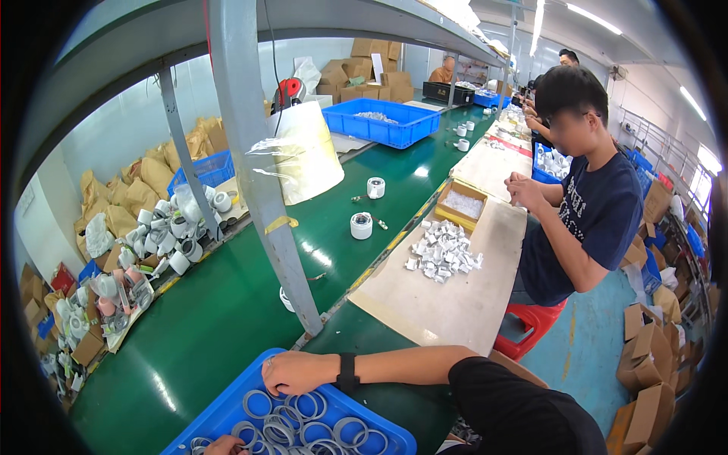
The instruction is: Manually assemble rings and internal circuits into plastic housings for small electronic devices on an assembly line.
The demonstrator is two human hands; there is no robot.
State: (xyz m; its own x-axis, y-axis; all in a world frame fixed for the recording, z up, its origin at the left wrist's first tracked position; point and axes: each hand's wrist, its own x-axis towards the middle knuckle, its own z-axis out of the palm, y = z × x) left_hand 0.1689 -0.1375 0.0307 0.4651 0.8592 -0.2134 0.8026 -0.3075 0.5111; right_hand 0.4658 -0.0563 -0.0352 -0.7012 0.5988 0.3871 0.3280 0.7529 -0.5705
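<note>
Black sleeve (523,413); half-curled right hand (291,372), cropped left hand (224,446), at grey rings (279,432).

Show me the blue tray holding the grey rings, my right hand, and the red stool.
Blue tray (226,400): head view, on its left wall.
Right hand (297,372): head view, on the back of the hand.
Red stool (540,320): head view, on its upper part.

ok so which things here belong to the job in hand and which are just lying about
Seemingly part of it:
grey rings, close to the left hand and right hand
blue tray holding the rings

Seemingly apart from these hands' work:
heap of small white pieces
white cylindrical units
large blue bin farther off
brown sacks
</note>
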